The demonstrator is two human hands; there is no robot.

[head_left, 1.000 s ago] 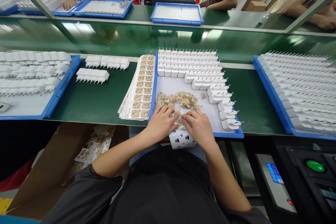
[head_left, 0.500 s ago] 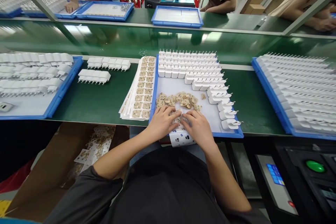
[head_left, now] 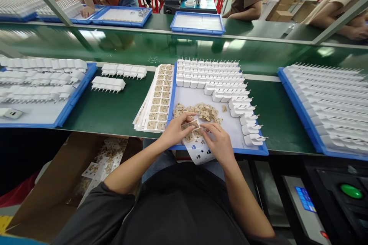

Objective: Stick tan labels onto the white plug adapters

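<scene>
My left hand [head_left: 175, 131] grips a white sticker sheet [head_left: 198, 152] by its left side, thumb on top. Tan die-cut pieces remain on its upper part, while dark and blue cut-out shapes show below. At the sheet's right edge, my right hand [head_left: 220, 141] has thumb and fingers pinched together; any loose piece between them is too small to make out. The sheet hangs over the front rim of a blue tray [head_left: 247, 151]. Just beyond my fingers lies a pile of loose tan stickers [head_left: 206, 111]. White plug chargers [head_left: 208, 78] stand in rows at the tray's back and right.
Left of the tray is a stack of sticker sheets [head_left: 156, 107]. Further left are loose chargers [head_left: 108, 84] and another charger tray [head_left: 76, 101]; a full tray [head_left: 304, 118] stands right. A cardboard box [head_left: 54, 183] holds scraps below. Co-workers are across the green bench [head_left: 120, 44].
The sticker sheet has tilted and risen a little, so its tan pieces now show between my hands. My fingers have moved apart toward its two sides. The camera view has shifted slightly.
</scene>
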